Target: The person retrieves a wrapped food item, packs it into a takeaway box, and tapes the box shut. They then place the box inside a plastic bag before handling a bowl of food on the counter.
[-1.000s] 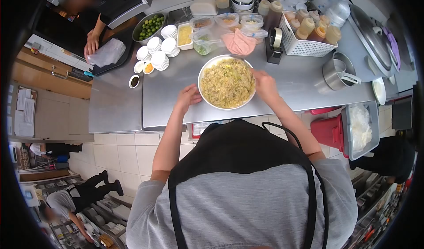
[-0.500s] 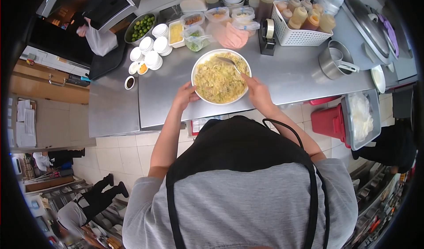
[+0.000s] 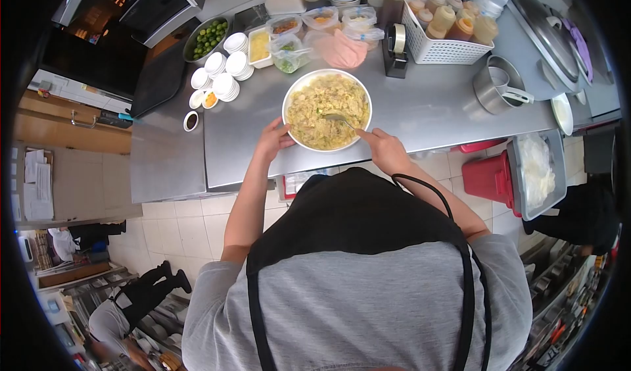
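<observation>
A round white bowl [image 3: 285,113] full of yellow fried rice [image 3: 327,101] sits near the front edge of the steel counter [image 3: 434,111]. My left hand [image 3: 271,141] grips the bowl's rim at its left side. In my right hand [image 3: 384,148], at the lower right of the bowl, is a metal spoon [image 3: 336,117] whose head rests in the rice. A pink cloth [image 3: 345,50] lies behind the bowl.
Behind are bagged toppings [image 3: 289,54], stacked white dishes [image 3: 225,85], limes [image 3: 210,39], a tape dispenser [image 3: 396,50] and a bottle basket [image 3: 453,51]. A steel pot [image 3: 497,85] stands right, above a red bin [image 3: 486,180]. Another person [image 3: 125,312] is at lower left.
The spoon has moved down into the middle of the rice, and my right hand has come lower. The person at the upper left, with the plastic bag, has gone out of view.
</observation>
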The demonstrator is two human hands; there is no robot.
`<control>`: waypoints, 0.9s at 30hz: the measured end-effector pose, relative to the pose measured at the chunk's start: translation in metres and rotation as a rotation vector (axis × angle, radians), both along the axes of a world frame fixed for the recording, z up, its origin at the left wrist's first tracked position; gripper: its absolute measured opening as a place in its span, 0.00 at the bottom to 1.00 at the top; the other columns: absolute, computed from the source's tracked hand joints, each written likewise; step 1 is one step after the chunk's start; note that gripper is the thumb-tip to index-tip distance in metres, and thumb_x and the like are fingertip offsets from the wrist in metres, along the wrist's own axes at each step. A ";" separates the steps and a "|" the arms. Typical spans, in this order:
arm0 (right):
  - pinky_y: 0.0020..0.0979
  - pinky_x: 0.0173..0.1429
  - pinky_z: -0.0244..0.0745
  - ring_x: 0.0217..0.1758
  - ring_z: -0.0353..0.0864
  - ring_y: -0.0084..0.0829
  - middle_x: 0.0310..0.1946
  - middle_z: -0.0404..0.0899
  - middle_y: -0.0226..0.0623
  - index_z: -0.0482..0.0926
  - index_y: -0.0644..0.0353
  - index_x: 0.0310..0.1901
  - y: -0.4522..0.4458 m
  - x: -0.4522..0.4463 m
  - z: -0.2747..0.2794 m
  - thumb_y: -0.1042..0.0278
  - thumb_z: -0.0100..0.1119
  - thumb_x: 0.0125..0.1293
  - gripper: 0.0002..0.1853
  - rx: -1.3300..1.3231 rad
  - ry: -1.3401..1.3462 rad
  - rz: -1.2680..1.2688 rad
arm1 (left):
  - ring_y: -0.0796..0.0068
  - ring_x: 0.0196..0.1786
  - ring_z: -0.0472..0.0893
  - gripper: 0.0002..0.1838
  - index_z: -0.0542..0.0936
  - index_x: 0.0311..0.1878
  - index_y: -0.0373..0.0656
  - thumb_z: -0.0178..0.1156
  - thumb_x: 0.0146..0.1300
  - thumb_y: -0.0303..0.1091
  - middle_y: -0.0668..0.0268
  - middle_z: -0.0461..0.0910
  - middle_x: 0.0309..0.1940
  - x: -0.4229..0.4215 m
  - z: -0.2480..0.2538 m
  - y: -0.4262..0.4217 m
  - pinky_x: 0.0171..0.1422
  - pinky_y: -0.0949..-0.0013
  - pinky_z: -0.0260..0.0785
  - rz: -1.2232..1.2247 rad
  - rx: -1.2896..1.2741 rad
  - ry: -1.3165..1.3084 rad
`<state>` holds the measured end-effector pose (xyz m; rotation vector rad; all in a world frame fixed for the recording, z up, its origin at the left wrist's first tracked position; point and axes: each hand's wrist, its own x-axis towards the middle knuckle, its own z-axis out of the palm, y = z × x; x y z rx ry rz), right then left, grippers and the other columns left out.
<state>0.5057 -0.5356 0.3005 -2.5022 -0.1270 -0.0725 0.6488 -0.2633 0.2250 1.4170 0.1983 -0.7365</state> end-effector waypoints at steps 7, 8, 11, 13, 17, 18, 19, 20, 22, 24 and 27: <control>0.42 0.40 0.71 0.33 0.75 0.48 0.30 0.74 0.49 0.74 0.59 0.50 -0.020 0.026 0.008 0.83 0.45 0.53 0.21 0.092 -0.186 -0.097 | 0.67 0.37 0.80 0.26 0.57 0.64 0.41 0.50 0.64 0.32 0.58 0.77 0.42 0.000 -0.002 -0.001 0.42 0.67 0.74 0.011 0.003 0.012; 0.42 0.40 0.71 0.34 0.76 0.48 0.31 0.75 0.50 0.74 0.60 0.50 -0.020 0.030 0.001 0.83 0.45 0.54 0.21 0.046 -0.142 -0.126 | 0.67 0.37 0.80 0.26 0.57 0.64 0.41 0.50 0.64 0.32 0.58 0.77 0.42 0.000 -0.004 -0.001 0.42 0.68 0.74 0.026 -0.003 0.004; 0.42 0.40 0.71 0.35 0.76 0.49 0.32 0.75 0.52 0.74 0.60 0.50 -0.019 0.025 -0.012 0.83 0.45 0.54 0.20 0.017 -0.157 -0.132 | 0.66 0.38 0.80 0.25 0.57 0.63 0.40 0.50 0.64 0.31 0.57 0.77 0.43 0.000 0.001 -0.001 0.43 0.67 0.73 0.004 0.003 0.005; 0.42 0.39 0.71 0.35 0.75 0.50 0.32 0.75 0.53 0.74 0.60 0.50 -0.022 0.022 -0.011 0.83 0.45 0.55 0.20 0.032 -0.207 -0.106 | 0.65 0.38 0.80 0.25 0.58 0.63 0.39 0.49 0.64 0.31 0.55 0.76 0.44 0.000 0.000 -0.001 0.42 0.67 0.74 0.010 0.007 -0.003; 0.41 0.38 0.70 0.34 0.75 0.50 0.29 0.74 0.52 0.74 0.61 0.49 -0.033 0.025 -0.019 0.82 0.45 0.56 0.19 0.109 -0.156 -0.236 | 0.62 0.40 0.80 0.24 0.56 0.62 0.37 0.48 0.63 0.27 0.52 0.75 0.44 -0.012 0.000 -0.012 0.42 0.65 0.76 0.068 0.079 -0.057; 0.41 0.38 0.70 0.33 0.75 0.50 0.28 0.73 0.52 0.74 0.61 0.49 -0.033 0.028 -0.026 0.81 0.45 0.56 0.19 0.085 -0.126 -0.267 | 0.62 0.40 0.80 0.24 0.56 0.62 0.37 0.48 0.63 0.27 0.52 0.75 0.44 -0.019 0.000 -0.015 0.42 0.65 0.76 0.069 0.080 -0.059; 0.41 0.38 0.70 0.33 0.75 0.50 0.28 0.73 0.52 0.74 0.61 0.49 -0.029 0.030 -0.034 0.81 0.45 0.56 0.19 0.086 -0.129 -0.267 | 0.60 0.40 0.80 0.24 0.55 0.61 0.37 0.48 0.63 0.26 0.50 0.75 0.44 -0.029 -0.001 -0.020 0.42 0.64 0.77 0.091 0.052 -0.030; 0.41 0.38 0.70 0.32 0.75 0.50 0.28 0.73 0.52 0.74 0.62 0.49 -0.023 0.029 -0.041 0.82 0.45 0.55 0.19 0.113 -0.154 -0.275 | 0.59 0.41 0.80 0.24 0.54 0.60 0.36 0.48 0.62 0.25 0.48 0.74 0.44 -0.038 -0.002 -0.025 0.42 0.64 0.77 0.114 0.025 -0.002; 0.41 0.38 0.70 0.31 0.75 0.50 0.29 0.74 0.51 0.75 0.62 0.49 -0.016 0.024 -0.045 0.82 0.45 0.55 0.19 0.141 -0.175 -0.283 | 0.57 0.42 0.80 0.24 0.52 0.60 0.36 0.48 0.62 0.25 0.47 0.73 0.45 -0.056 -0.003 -0.035 0.43 0.63 0.77 0.124 -0.052 0.018; 0.41 0.37 0.70 0.30 0.74 0.51 0.28 0.73 0.51 0.75 0.61 0.49 -0.012 0.019 -0.041 0.82 0.45 0.54 0.19 0.162 -0.179 -0.256 | 0.55 0.42 0.79 0.27 0.49 0.59 0.35 0.49 0.61 0.23 0.44 0.69 0.47 -0.068 0.000 -0.042 0.45 0.61 0.77 0.153 -0.171 0.058; 0.44 0.36 0.71 0.33 0.76 0.51 0.31 0.74 0.52 0.73 0.61 0.49 -0.034 0.022 -0.024 0.82 0.45 0.53 0.20 0.072 -0.154 -0.157 | 0.55 0.43 0.79 0.27 0.49 0.60 0.35 0.49 0.61 0.23 0.44 0.70 0.47 -0.072 0.004 -0.043 0.46 0.61 0.76 0.151 -0.190 0.073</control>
